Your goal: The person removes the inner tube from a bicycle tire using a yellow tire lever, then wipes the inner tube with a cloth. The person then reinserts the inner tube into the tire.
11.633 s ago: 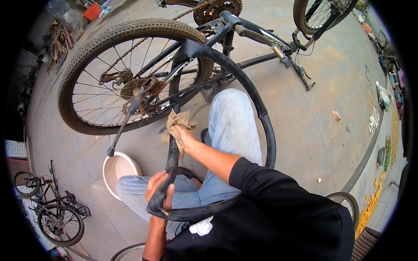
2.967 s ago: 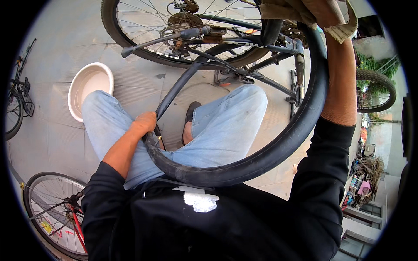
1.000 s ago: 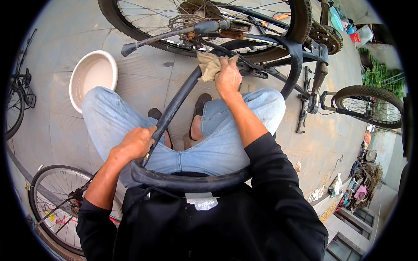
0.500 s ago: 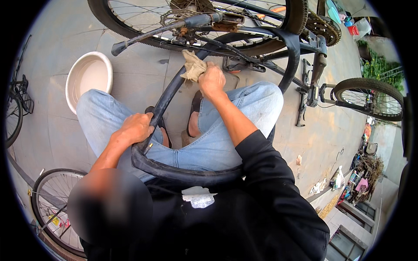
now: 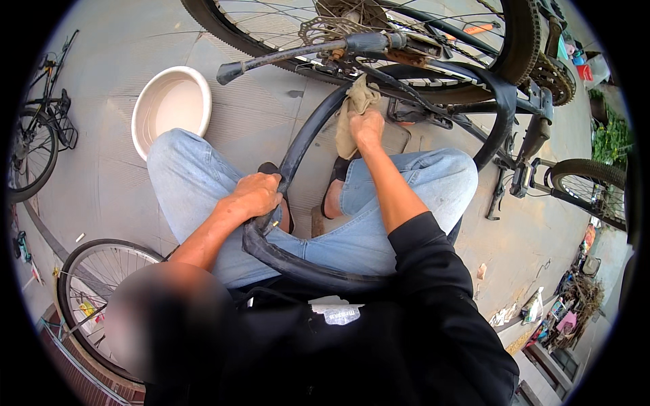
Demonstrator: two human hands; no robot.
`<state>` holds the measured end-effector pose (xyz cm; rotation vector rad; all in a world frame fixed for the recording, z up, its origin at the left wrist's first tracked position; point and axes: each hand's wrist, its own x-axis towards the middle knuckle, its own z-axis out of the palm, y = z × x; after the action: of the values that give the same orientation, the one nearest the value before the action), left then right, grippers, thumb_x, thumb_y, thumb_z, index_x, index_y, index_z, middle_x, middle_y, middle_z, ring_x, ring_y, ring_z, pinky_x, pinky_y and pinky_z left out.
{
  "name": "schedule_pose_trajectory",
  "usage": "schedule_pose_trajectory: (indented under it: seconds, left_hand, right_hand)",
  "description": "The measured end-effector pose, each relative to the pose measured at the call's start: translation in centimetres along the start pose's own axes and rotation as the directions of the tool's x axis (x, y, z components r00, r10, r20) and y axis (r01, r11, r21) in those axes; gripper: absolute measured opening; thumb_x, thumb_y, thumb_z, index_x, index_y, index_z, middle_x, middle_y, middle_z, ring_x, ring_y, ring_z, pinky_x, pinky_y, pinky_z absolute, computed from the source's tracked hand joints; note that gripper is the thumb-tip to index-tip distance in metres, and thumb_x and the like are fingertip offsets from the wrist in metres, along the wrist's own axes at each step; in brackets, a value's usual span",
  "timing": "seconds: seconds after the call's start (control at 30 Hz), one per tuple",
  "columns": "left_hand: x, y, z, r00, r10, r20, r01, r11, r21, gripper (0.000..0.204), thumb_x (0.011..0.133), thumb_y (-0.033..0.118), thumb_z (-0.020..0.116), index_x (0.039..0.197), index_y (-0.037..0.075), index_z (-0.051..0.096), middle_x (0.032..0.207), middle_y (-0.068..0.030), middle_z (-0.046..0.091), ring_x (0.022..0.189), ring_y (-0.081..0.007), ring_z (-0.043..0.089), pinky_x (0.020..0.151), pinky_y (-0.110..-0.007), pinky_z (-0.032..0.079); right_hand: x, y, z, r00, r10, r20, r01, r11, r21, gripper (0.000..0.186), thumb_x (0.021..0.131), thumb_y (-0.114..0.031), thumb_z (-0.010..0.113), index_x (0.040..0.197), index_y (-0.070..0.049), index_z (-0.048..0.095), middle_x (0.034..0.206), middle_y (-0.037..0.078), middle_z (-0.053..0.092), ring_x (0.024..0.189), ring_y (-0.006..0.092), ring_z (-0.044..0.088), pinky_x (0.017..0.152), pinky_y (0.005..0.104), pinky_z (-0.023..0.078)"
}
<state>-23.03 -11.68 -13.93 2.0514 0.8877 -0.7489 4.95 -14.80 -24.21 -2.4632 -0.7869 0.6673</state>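
Observation:
A black, inflated bicycle inner tube loops across my lap, over my jeans and up under the upturned bicycle. My left hand is closed around the tube, a little beyond its small valve stem. My right hand grips a crumpled tan rag, whose lower part hangs loose above my foot. The rag is beside the far stretch of tube; I cannot tell whether they touch.
Ahead stands the upturned bicycle, with its rear tyre and kickstand close to my hands. At left are a white basin of cloudy water and a parked bicycle. A loose wheel is at lower left, a stick pile at right.
The whole view has shifted, so things appear farther right. The rag, bunched against the tube before, now hangs more spread out beside it. My left hand keeps its hold.

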Motion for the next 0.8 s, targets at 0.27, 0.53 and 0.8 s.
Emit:
schedule_pose_trajectory:
  seconds: [0.27, 0.53, 0.8]
  left_hand:
    - [-0.3, -0.8, -0.9, 0.988, -0.055, -0.145, 0.041, 0.995, -0.096, 0.049, 0.089, 0.02, 0.064, 0.133, 0.001, 0.056, 0.11, -0.0267, 0.067, 0.107, -0.0408, 0.062, 0.095, -0.046, 0.048]
    - [-5.5, -0.2, 0.1, 0.839, 0.343, -0.423, -0.388, 0.921, -0.022, 0.04, 0.093, 0.035, 0.064, 0.112, 0.001, 0.069, 0.106, -0.018, 0.067, 0.097, -0.0377, 0.063, 0.088, -0.044, 0.05]
    - [-13.1, 3.2, 0.6, 0.789, 0.593, -0.161, -0.592, 0.804, 0.058, 0.042, 0.083, 0.027, 0.074, 0.116, 0.003, 0.066, 0.114, -0.0131, 0.059, 0.104, -0.033, 0.056, 0.094, -0.043, 0.047]
  right_hand:
    - [-3.1, -1.9, -1.0, 0.821, -0.076, 0.565, 0.388, 0.802, -0.455, 0.03, 0.082, -0.02, 0.066, 0.107, -0.002, 0.07, 0.112, 0.024, 0.068, 0.109, 0.0389, 0.064, 0.093, 0.0456, 0.051]
    - [-9.6, -5.1, -10.2, 0.709, -0.479, 0.517, 0.503, 0.858, 0.105, 0.043, 0.085, -0.021, 0.071, 0.12, 0.003, 0.064, 0.107, 0.022, 0.071, 0.103, 0.035, 0.068, 0.092, 0.0422, 0.052]
    - [-20.2, 1.0, -25.8, 0.911, -0.204, 0.357, 0.102, 0.953, 0.284, 0.027, 0.086, -0.021, 0.077, 0.098, 0.002, 0.068, 0.081, 0.006, 0.07, 0.075, 0.0118, 0.064, 0.071, 0.0279, 0.052]
